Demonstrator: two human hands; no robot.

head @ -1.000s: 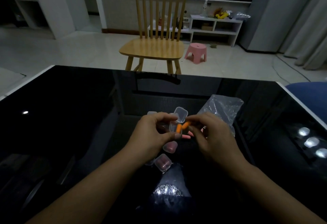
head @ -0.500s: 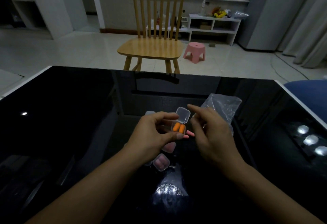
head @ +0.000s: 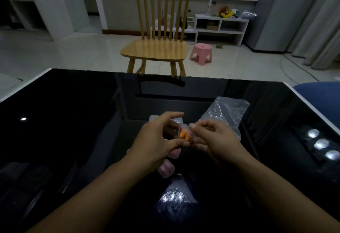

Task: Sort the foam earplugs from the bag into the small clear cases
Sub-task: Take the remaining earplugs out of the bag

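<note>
My left hand (head: 156, 140) pinches small clear case (head: 184, 135), two orange earplugs (head: 184, 134) inside, just left of bag (head: 228, 111). Right hand (head: 215, 138) fingertips on lid. Case light, slick; I'd grip side walls.

A glossy black counter (head: 73, 122) is stretching out beneath the fingers and mirroring bright lamps to their right. Straight beyond the fingers, a wooden chair (head: 156, 48) with a tall slatted back is standing on the pale tiled floor (head: 55, 52). A small pink stool (head: 201, 52) is sitting just right of the chair. Farther back on that side, a low white shelf (head: 220, 26) is carrying yellow clutter, and grey curtains (head: 320, 20) are hanging at the far right.
</note>
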